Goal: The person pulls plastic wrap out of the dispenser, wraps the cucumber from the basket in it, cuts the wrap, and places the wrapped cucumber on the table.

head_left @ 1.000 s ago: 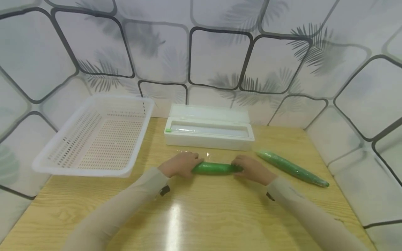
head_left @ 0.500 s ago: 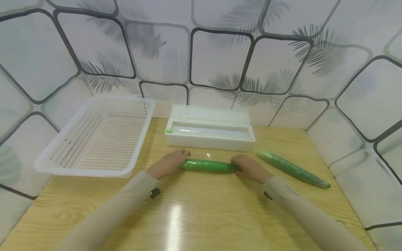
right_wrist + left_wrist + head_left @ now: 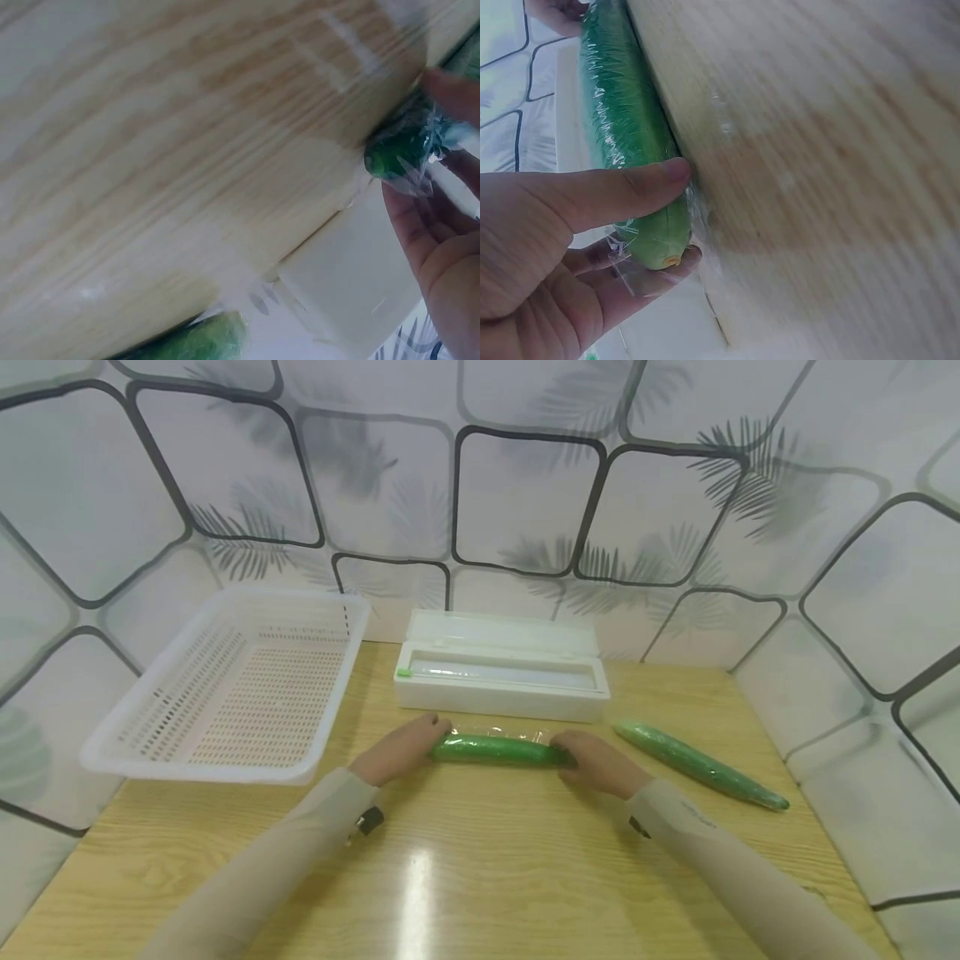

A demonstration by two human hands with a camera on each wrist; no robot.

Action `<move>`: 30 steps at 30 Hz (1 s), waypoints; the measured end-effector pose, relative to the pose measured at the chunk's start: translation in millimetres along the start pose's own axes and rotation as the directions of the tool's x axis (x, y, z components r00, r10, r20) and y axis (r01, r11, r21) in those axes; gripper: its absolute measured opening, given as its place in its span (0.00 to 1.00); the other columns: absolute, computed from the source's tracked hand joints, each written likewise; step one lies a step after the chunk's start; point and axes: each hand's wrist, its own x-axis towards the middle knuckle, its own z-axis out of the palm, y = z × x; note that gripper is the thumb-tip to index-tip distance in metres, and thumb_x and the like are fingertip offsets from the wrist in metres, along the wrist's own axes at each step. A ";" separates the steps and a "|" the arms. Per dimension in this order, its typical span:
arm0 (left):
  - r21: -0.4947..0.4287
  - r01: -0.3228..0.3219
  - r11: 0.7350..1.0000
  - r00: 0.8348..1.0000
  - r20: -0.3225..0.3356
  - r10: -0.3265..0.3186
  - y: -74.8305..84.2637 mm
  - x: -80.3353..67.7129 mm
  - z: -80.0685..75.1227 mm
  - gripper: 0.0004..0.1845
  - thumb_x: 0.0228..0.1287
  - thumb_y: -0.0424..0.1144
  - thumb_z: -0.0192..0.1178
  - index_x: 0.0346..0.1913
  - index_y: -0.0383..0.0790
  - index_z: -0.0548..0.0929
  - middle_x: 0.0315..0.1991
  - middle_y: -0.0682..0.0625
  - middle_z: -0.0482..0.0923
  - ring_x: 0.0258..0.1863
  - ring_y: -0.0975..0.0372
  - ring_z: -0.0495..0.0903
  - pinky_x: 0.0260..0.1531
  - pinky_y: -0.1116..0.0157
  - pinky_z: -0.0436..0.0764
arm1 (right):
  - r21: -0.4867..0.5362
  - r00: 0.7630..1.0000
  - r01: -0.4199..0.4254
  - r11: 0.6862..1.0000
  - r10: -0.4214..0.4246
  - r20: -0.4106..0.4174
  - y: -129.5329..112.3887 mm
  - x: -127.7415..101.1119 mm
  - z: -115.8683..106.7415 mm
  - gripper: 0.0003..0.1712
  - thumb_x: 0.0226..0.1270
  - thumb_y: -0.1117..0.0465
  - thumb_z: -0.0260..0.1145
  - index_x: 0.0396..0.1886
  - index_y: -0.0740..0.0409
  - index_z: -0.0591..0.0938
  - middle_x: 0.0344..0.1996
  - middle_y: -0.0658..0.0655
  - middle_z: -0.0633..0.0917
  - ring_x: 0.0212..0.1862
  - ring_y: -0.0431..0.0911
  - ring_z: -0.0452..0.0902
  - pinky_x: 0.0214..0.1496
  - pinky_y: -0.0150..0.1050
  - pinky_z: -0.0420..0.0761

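A green cucumber [image 3: 495, 749] in clear plastic wrap lies crosswise on the table, a hand at each end. My left hand [image 3: 401, 750] grips its left end; in the left wrist view the thumb [image 3: 641, 191] lies over the cucumber [image 3: 634, 112] and fingers sit beneath its tip. Loose film bunches around that tip. My right hand [image 3: 600, 764] holds the darker right end, where crinkled film gathers between thumb and fingers in the right wrist view. A strip of clear film [image 3: 498, 732] shows along the cucumber's far side.
Behind the hands stands a white cling film box [image 3: 501, 703], lid raised, a green slider at its left. A second wrapped cucumber [image 3: 701, 766] lies slanted at the right. A white perforated basket [image 3: 315, 752] stands at the left. Patterned walls [image 3: 525, 502] border the wooden table [image 3: 487, 877].
My left hand has slid left from over the cucumber to its left end, exposing more of it. The cucumber has lately shifted slightly away, toward the box. My right hand stays at its end.
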 end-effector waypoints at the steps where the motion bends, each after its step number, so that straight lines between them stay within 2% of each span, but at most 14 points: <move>1: 0.000 -0.005 1.000 1.000 0.000 0.005 -0.4 -0.2 -0.4 0.19 0.55 0.27 0.62 0.50 0.36 0.73 0.39 0.44 0.76 0.36 0.58 0.77 0.37 0.66 0.81 | -0.002 1.000 0.001 1.000 -0.001 -0.006 0.2 -0.2 0.7 0.22 0.51 0.66 0.70 0.49 0.63 0.78 0.43 0.58 0.82 0.45 0.50 0.80 0.53 0.46 0.80; 6: -0.007 -0.017 1.000 0.999 0.031 0.017 -2.2 -1.8 -2.2 0.15 0.62 0.27 0.54 0.52 0.35 0.74 0.42 0.42 0.78 0.40 0.56 0.79 0.42 0.62 0.82 | -0.041 0.999 -0.002 0.999 0.000 -0.034 0.7 -0.7 2.4 0.22 0.51 0.67 0.70 0.48 0.64 0.79 0.41 0.59 0.82 0.43 0.50 0.80 0.50 0.44 0.81; 11: -0.013 -0.016 1.000 0.998 0.062 0.017 -1.9 -2.0 0.0 0.15 0.65 0.26 0.49 0.54 0.29 0.72 0.46 0.38 0.77 0.46 0.51 0.78 0.48 0.58 0.80 | -0.018 0.998 -0.056 0.998 0.056 -0.019 -0.5 -0.7 -2.0 0.19 0.54 0.66 0.68 0.47 0.65 0.79 0.42 0.61 0.84 0.46 0.53 0.81 0.53 0.48 0.80; 14: -0.057 0.014 0.998 0.999 0.053 -0.011 -0.3 -1.3 1.4 0.13 0.64 0.25 0.49 0.51 0.29 0.72 0.43 0.41 0.72 0.43 0.55 0.74 0.45 0.59 0.79 | 0.010 0.997 -0.067 0.998 0.067 -0.023 -0.7 0.3 -4.2 0.15 0.55 0.66 0.68 0.43 0.63 0.79 0.39 0.59 0.85 0.43 0.52 0.81 0.50 0.48 0.81; 15: -0.090 0.043 0.995 0.998 0.058 -0.038 0.4 -0.6 1.7 0.11 0.66 0.27 0.48 0.49 0.30 0.71 0.41 0.43 0.69 0.40 0.57 0.72 0.43 0.61 0.79 | 0.018 0.997 -0.068 0.998 0.068 -0.026 -0.6 0.6 -4.5 0.13 0.55 0.67 0.67 0.41 0.62 0.79 0.37 0.59 0.85 0.41 0.51 0.82 0.48 0.47 0.81; 16: -0.164 0.103 0.981 0.993 0.073 -0.092 1.0 0.3 1.9 0.09 0.68 0.29 0.46 0.48 0.31 0.70 0.38 0.45 0.67 0.37 0.58 0.70 0.39 0.62 0.78 | 0.028 0.997 -0.069 0.997 0.070 -0.029 -0.8 0.9 -4.7 0.12 0.55 0.67 0.67 0.41 0.62 0.79 0.36 0.58 0.85 0.41 0.51 0.82 0.48 0.46 0.81; 17: -0.247 0.168 0.955 0.985 0.092 -0.149 1.9 1.2 1.5 0.08 0.69 0.32 0.45 0.47 0.33 0.69 0.36 0.47 0.65 0.34 0.59 0.68 0.35 0.63 0.77 | 0.039 0.997 -0.073 0.997 0.074 -0.032 -1.1 0.9 -4.8 0.12 0.56 0.67 0.67 0.40 0.62 0.79 0.36 0.58 0.85 0.40 0.51 0.82 0.47 0.46 0.81; 20: -0.430 0.325 0.842 0.946 0.137 -0.295 3.8 3.5 -0.1 0.11 0.73 0.42 0.39 0.44 0.36 0.65 0.31 0.49 0.62 0.27 0.61 0.64 0.26 0.66 0.74 | 0.055 0.996 -0.084 0.995 0.086 -0.038 -1.2 0.3 -4.3 0.13 0.57 0.67 0.66 0.43 0.64 0.79 0.38 0.59 0.85 0.43 0.52 0.81 0.50 0.47 0.81; 21: -0.425 0.325 0.845 0.945 0.129 -0.299 3.8 3.8 -0.5 0.12 0.74 0.42 0.39 0.44 0.36 0.66 0.31 0.49 0.63 0.26 0.61 0.65 0.25 0.66 0.74 | 0.052 0.995 -0.086 0.995 0.089 -0.043 -1.1 0.0 -3.9 0.15 0.57 0.67 0.66 0.45 0.65 0.80 0.39 0.59 0.84 0.43 0.52 0.81 0.51 0.47 0.80; 22: -0.401 0.308 0.863 0.951 0.111 -0.288 4.1 3.8 -1.3 0.13 0.73 0.42 0.40 0.45 0.34 0.68 0.31 0.48 0.65 0.26 0.61 0.66 0.25 0.66 0.75 | 0.049 0.995 -0.087 0.995 0.089 -0.049 -1.0 -0.4 -3.4 0.16 0.57 0.67 0.66 0.46 0.66 0.80 0.40 0.60 0.84 0.44 0.52 0.80 0.51 0.47 0.80; 24: -0.230 0.204 0.952 0.979 0.045 -0.199 3.9 2.9 -2.6 0.12 0.71 0.36 0.45 0.49 0.30 0.71 0.34 0.46 0.69 0.29 0.60 0.71 0.30 0.65 0.79 | 0.029 0.994 -0.080 0.996 0.082 -0.068 -0.7 -1.1 -2.4 0.18 0.58 0.67 0.65 0.48 0.66 0.80 0.40 0.60 0.83 0.44 0.52 0.80 0.51 0.46 0.81; 25: -0.136 0.143 0.980 0.990 0.007 -0.144 3.5 2.6 -3.1 0.12 0.69 0.33 0.47 0.50 0.28 0.72 0.35 0.44 0.71 0.31 0.59 0.73 0.33 0.64 0.80 | 0.013 0.994 -0.075 0.997 0.076 -0.080 -0.7 -1.6 -2.0 0.18 0.58 0.66 0.65 0.49 0.66 0.80 0.39 0.60 0.83 0.43 0.52 0.80 0.50 0.46 0.81; 27: 0.025 0.046 0.999 0.997 -0.057 -0.045 3.0 1.6 -4.1 0.15 0.65 0.28 0.51 0.53 0.27 0.73 0.39 0.40 0.74 0.36 0.56 0.77 0.39 0.63 0.82 | -0.011 0.992 -0.070 0.997 0.068 -0.107 -0.5 -2.1 -1.4 0.18 0.58 0.66 0.65 0.49 0.66 0.80 0.39 0.60 0.83 0.43 0.52 0.80 0.50 0.45 0.81; 30: 0.011 0.026 1.000 0.995 -0.094 -0.024 2.2 1.2 -4.6 0.16 0.65 0.27 0.50 0.56 0.27 0.71 0.44 0.37 0.77 0.44 0.50 0.79 0.48 0.57 0.81 | -0.026 0.987 -0.075 0.997 0.071 -0.147 -0.8 -2.6 -1.6 0.16 0.59 0.67 0.64 0.48 0.66 0.80 0.41 0.62 0.84 0.45 0.54 0.81 0.52 0.48 0.80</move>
